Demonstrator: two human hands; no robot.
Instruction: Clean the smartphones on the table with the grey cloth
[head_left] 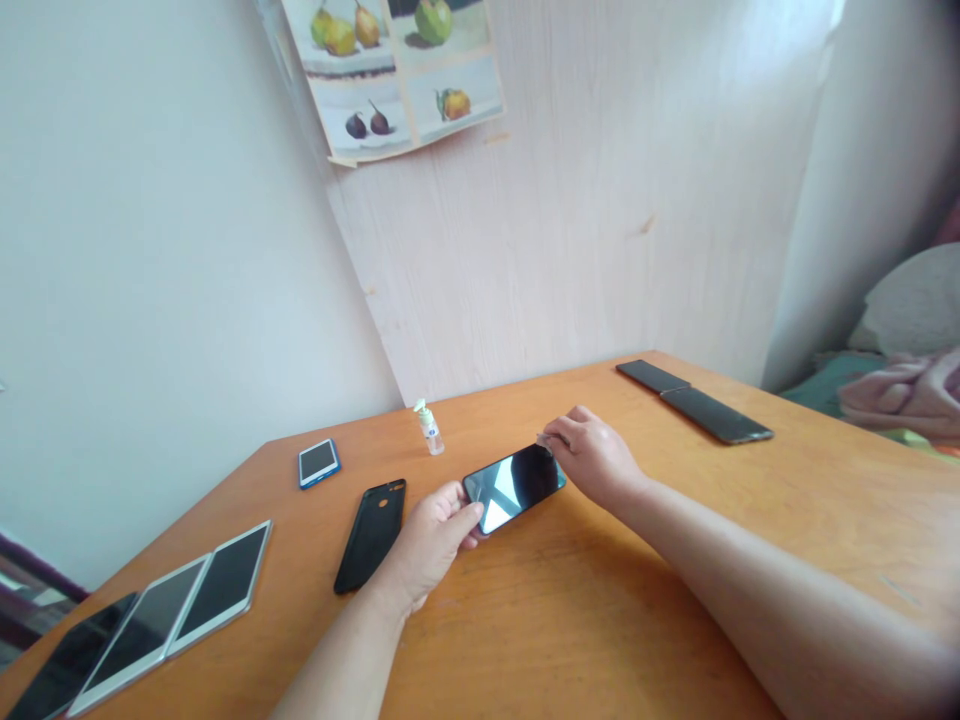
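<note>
Phone (514, 488) bare; case (373, 535) off, left of it; left hand (436, 528) grips its left end; right hand (596, 458) pinches thin scrap (544, 440) at its right end; seemingly midway.

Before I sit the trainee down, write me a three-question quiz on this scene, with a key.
1. True or false: the bottle stands upright.
2. On which side of the left grip, which holds the phone, does the case lie? A) left B) right
3. How many devices lie side by side at near left?

Key: 1. True. 2. A. 3. Three.
</note>
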